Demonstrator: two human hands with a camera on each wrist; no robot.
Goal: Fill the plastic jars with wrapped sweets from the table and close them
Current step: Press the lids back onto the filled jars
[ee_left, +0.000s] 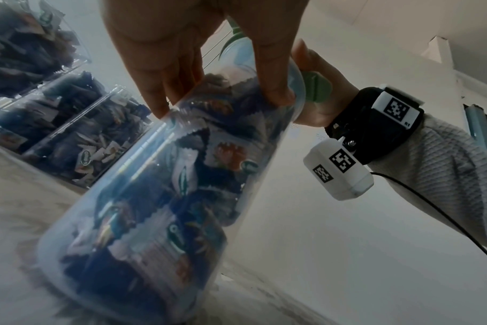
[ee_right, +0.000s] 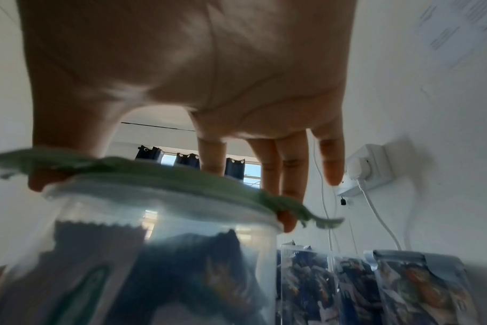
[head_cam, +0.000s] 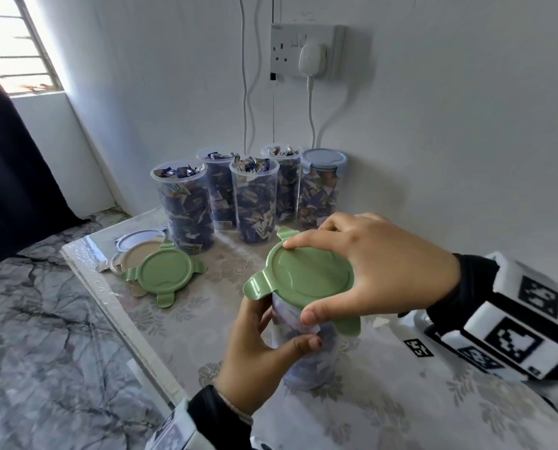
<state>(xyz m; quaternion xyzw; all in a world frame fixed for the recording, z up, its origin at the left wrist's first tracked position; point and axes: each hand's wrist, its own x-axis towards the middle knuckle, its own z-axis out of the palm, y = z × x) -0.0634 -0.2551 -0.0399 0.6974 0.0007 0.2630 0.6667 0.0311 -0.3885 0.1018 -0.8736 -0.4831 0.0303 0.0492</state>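
Observation:
A clear plastic jar full of blue-wrapped sweets stands on the table near its front. My left hand grips its side below the rim, thumb on the near side, fingers on the far side. A green lid with tabs lies tilted on the jar's mouth. My right hand holds it from above, thumb and fingertips curled over its rim. In the right wrist view the green lid sits askew on the jar. The left wrist view shows the jar leaning.
Several open jars filled with sweets stand at the back by the wall, next to one jar closed with a pale blue lid. Spare lids lie at the left: green, beige, pale blue. Cables hang from a wall socket.

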